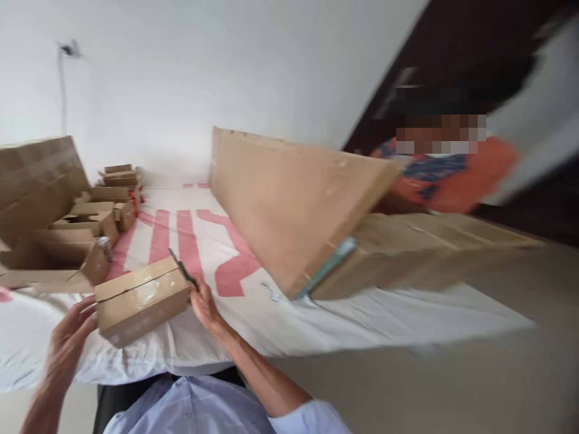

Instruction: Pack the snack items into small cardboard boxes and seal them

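Observation:
A small closed cardboard box (140, 295) sits at the table's front edge, with a seam along its top and shiny clear tape across it. My left hand (72, 328) grips the left end of this box, its fingers curled against the side. At the opposite end, my right hand (205, 304) is closed round a dark green box cutter (184, 270). The cutter's thin blade points up and away over the box's right top corner. Part of the cutter's handle is hidden in my fingers.
Open cardboard boxes (58, 256) line the left side, with a small can-like item (104, 247) beside them. A large cardboard panel (289, 199) leans at centre-right near long brown cartons (407, 259). A person in orange (479, 175) is behind. A white-and-red cloth (244, 325) covers the table.

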Demonstrator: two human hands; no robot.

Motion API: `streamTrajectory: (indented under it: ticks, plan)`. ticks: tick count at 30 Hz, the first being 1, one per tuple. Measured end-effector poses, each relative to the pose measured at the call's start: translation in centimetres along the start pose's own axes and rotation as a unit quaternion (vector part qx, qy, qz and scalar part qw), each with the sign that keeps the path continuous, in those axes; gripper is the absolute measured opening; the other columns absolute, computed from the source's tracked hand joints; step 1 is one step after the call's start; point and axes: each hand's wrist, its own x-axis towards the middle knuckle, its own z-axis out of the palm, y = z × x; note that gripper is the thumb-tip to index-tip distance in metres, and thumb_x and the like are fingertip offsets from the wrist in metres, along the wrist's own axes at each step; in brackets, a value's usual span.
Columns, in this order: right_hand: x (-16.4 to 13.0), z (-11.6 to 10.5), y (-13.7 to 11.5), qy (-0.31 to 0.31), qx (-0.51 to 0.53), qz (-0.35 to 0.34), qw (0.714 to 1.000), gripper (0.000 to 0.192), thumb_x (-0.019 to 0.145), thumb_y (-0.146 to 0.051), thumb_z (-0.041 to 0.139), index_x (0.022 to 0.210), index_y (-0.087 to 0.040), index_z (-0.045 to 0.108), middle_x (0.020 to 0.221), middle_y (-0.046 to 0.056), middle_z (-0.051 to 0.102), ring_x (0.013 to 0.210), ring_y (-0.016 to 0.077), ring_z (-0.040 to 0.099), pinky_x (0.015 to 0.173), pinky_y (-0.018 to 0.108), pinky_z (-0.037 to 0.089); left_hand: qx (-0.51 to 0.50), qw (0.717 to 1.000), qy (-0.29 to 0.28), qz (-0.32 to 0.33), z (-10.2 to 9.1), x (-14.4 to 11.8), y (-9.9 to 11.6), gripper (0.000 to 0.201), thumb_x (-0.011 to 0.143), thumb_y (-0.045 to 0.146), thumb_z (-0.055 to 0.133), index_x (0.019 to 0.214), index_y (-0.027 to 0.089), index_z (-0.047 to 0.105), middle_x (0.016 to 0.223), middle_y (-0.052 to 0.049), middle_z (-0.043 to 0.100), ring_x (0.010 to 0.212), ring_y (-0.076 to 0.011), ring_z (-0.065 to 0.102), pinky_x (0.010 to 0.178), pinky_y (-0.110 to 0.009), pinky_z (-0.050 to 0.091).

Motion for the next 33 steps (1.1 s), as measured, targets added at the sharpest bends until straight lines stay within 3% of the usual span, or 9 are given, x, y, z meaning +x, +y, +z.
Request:
streamTrajectory:
  ticks: [6,11,14,17,21,25,29,33]
  plan:
    - [1.6,0.5,-0.6,0.030,-0.012,-0.005,0.999,0.029,0.091,-0.049,0.059,0.095,-0.022,0.068,0.075,-0.001,0.065,0.069,0.0174,0.056,0.062,0.029,0.047,0.058,0.998,0.002,-0.009,-1.2,3.2,-2.0,0.074,0.062,0.074,0.092,0.122,0.031,0.080,0.124,-0.002,0.084,0.123,-0.0375,0.073,0.087,-0.039,0.068]
    - [-0.1,-0.7,-1.1,-0.023,0.012,0.024,0.999,0.046,0.085,-0.064,0.062,0.097,-0.020,0.068,0.075,0.000,0.064,0.064,0.0165,0.054,0.057,0.028,0.043,0.082,0.995,-0.018,0.060,-0.5,1.1,-0.9,0.071,0.068,0.076,0.087,0.110,0.019,0.083,0.135,-0.016,0.077,0.124,-0.0405,0.072,0.092,-0.041,0.064]
    - [0.3,-2.1,-1.5,-0.029,-0.008,0.035,0.999,0.056,0.082,-0.073,0.065,0.095,-0.020,0.069,0.070,0.001,0.063,0.062,0.0176,0.054,0.056,0.029,0.044,0.077,0.994,-0.046,0.068,-0.6,0.7,-0.8,0.062,0.070,0.070,0.088,0.107,0.020,0.084,0.137,-0.018,0.075,0.124,-0.0386,0.071,0.088,-0.039,0.063]
    - [1.2,-3.5,-3.5,-0.033,-0.073,0.000,0.997,0.057,0.086,-0.076,0.064,0.095,-0.019,0.072,0.072,0.003,0.066,0.064,0.0194,0.056,0.060,0.031,0.048,0.059,0.994,-0.062,0.063,-0.7,0.3,-0.8,0.049,0.077,0.058,0.088,0.109,0.020,0.085,0.142,-0.017,0.071,0.131,-0.0381,0.067,0.089,-0.037,0.062]
    - [1.9,-4.0,-8.8,-0.141,-0.143,-0.069,0.977,0.051,0.094,-0.069,0.059,0.088,-0.021,0.075,0.067,0.002,0.063,0.062,0.0189,0.054,0.060,0.032,0.046,0.027,0.995,-0.074,0.060,-0.2,-0.4,-0.4,0.040,0.079,0.045,0.087,0.111,0.023,0.087,0.150,-0.015,0.066,0.140,-0.0389,0.060,0.095,-0.038,0.061]
    - [2.5,-2.4,-13.6,-0.283,-0.202,-0.110,0.931,0.039,0.092,-0.057,0.066,0.099,-0.023,0.083,0.091,0.006,0.079,0.083,0.0246,0.068,0.074,0.035,0.054,0.016,0.994,-0.084,0.068,0.2,-0.6,-0.3,0.040,0.080,0.042,0.085,0.115,0.024,0.087,0.149,-0.014,0.068,0.144,-0.0403,0.057,0.097,-0.039,0.062]
    - [3.1,-0.4,-15.9,-0.368,-0.227,-0.133,0.892,0.036,0.094,-0.048,0.064,0.109,-0.023,0.085,0.100,0.007,0.083,0.090,0.0256,0.072,0.080,0.035,0.055,0.029,0.994,-0.082,0.071,0.3,-0.7,-0.2,0.040,0.082,0.042,0.084,0.118,0.026,0.087,0.150,-0.013,0.067,0.145,-0.0399,0.056,0.092,-0.038,0.063]
    - [3.6,0.9,-16.5,-0.401,-0.248,-0.157,0.868,0.034,0.094,-0.044,0.062,0.107,-0.023,0.086,0.098,0.005,0.083,0.085,0.0232,0.071,0.076,0.033,0.053,0.044,0.993,-0.081,0.072,0.2,-0.8,-0.1,0.038,0.083,0.041,0.082,0.118,0.027,0.087,0.149,-0.013,0.067,0.145,-0.0394,0.055,0.087,-0.035,0.063]
